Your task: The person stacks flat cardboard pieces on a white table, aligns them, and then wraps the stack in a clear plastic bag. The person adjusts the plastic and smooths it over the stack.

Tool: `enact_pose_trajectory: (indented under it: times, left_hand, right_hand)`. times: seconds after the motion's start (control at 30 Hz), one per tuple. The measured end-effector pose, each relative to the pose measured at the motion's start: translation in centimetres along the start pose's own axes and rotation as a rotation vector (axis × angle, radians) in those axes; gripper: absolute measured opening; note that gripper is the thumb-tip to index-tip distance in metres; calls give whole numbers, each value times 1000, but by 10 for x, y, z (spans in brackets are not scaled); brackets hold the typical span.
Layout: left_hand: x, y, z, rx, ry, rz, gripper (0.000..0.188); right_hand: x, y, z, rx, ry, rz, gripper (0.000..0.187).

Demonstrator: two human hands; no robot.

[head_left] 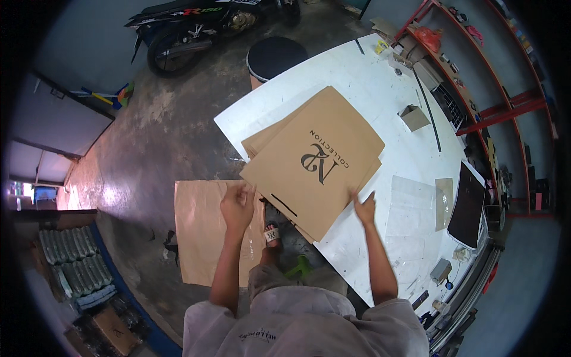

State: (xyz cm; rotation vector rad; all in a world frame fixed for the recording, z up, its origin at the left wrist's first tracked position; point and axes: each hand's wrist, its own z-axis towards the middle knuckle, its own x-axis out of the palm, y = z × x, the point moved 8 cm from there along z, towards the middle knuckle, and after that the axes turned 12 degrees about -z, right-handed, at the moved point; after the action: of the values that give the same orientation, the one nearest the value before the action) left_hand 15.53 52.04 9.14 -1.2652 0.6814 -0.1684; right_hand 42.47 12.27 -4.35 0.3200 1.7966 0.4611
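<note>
A printed brown cardboard sheet (297, 160) lies slanted on top of a stack of similar sheets (257, 141), part of which shows at its left and right edges. Black lettering and a dark slot mark the top sheet. At its near left edge, my left hand (238, 205) is closed, with fingertips pinching the sheet's border. My right hand (364, 209) grips the near right edge, some fingers hidden or blurred against the cardboard. The near left part of the sheets juts over the edge of the white table (351, 265).
A brown paper-wrapped cardboard package (202, 232) is on the floor to the left. Clear plastic sheets (410, 208), a small open box (414, 118) and a dark-screened device (466, 205) lie on the table's right. A round black stool (276, 58) and motorcycle (208, 30) stand beyond.
</note>
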Motion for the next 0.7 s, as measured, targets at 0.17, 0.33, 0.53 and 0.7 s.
enact_pose_trajectory:
  times: [0.17,0.33,0.53,0.7]
  left_hand:
    - [123,-10,137,39,545,483,103]
    - [197,93,201,-278,895,489,126]
    - [244,97,193,-624,953,280,128]
    - [264,136,193,-694,1132,202,109]
  right_hand:
    - [54,29,-63,474,172,694,98]
    - [92,58,-49,524,196,774,74]
    - [125,43,-31,610,250,998,77]
    - [97,59,-31,576,224,1078,87]
